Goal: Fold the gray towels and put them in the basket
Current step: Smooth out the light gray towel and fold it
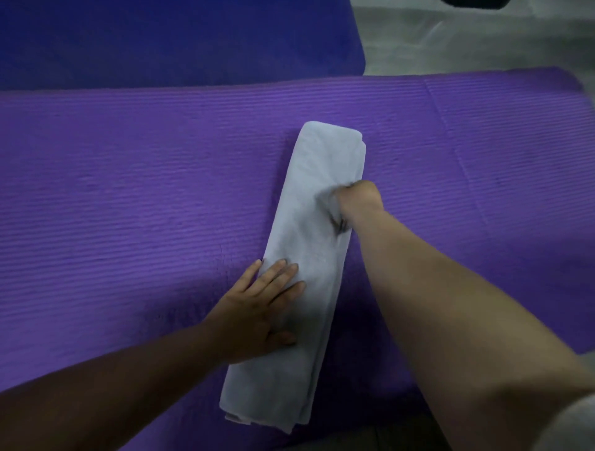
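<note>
gray towel [317, 251], folded long, lies on the purple mat [128, 193], my left hand [257, 310] pressing it open-palmed, my right hand [358, 202] gripping its edge.

surface: ribbed purple foam mat [128, 193] across the middle | 11 o'clock: darker blue-violet mat [161, 38] along its far edge | 1 o'clock: pale grey floor [467, 42], black object [473, 2] cut off | light: dim
</note>
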